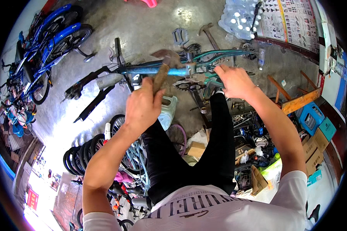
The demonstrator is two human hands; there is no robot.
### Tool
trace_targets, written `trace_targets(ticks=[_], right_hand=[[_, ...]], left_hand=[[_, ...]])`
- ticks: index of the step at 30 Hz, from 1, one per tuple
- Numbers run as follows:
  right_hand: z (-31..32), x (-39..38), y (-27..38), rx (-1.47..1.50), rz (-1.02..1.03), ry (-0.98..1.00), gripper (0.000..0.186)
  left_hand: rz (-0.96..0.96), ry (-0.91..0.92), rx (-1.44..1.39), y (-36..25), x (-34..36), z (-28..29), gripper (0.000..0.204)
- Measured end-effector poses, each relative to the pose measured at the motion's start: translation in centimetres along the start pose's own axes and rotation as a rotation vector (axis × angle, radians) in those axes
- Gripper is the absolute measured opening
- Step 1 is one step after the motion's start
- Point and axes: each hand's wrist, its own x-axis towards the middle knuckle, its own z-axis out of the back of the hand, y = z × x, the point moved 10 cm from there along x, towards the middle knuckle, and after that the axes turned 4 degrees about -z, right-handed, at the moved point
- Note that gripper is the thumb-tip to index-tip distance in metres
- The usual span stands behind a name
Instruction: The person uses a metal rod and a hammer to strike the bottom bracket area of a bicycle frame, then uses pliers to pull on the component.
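My left hand [144, 104] is closed round the wooden handle of a claw hammer [160, 78]. Its rusty head is raised over a blue and teal bicycle frame [150, 71], which lies across in front of me with a dark fork [90, 82] toward the left. My right hand [236, 81] is closed beside the hub-like joint at the frame's middle. Teal curved parts show at its fingertips, but what it grips is hidden. A chainring with a crank [189, 86] sits below the frame, near my foot.
Another hammer [209, 35] lies on the floor beyond the frame. Blue bicycles [52, 38] stand at far left, tyres [81, 154] at lower left. A wooden stool [301, 99], a blue crate [311, 118] and boxes are on the right. Bottles [239, 21] stand at the back.
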Motion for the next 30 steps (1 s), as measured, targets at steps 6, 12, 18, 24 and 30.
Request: trace_targets(ticks=[6, 12, 18, 24, 30], right_hand=[[-0.6, -0.3, -0.5, 0.019, -0.069, 0.042, 0.058], [-1.0, 0.4, -0.3, -0.03, -0.028, 0.052, 0.061], [-1.7, -1.5, -1.3, 0.018, -0.033, -0.007, 0.059], [-0.6, -0.3, 0.0, 0.013, -0.027, 0.001, 0.056], [-0.3, 0.1, 0.0, 0.02, -0.024, 0.004, 0.058]], left_hand=[[0.062, -0.721, -0.318, -7.3, 0.2, 17.9, 0.018], [0.019, -0.14, 0.033, -3.1, -1.6, 2.5, 0.024], [0.071, -0.181, -0.042, -1.8, -1.7, 1.8, 0.033], [0.033, -0.288, -0.15, -3.0, -1.9, 4.6, 0.035], [0.015, -0.113, -0.127, -3.0, -0.9, 1.6, 0.037]])
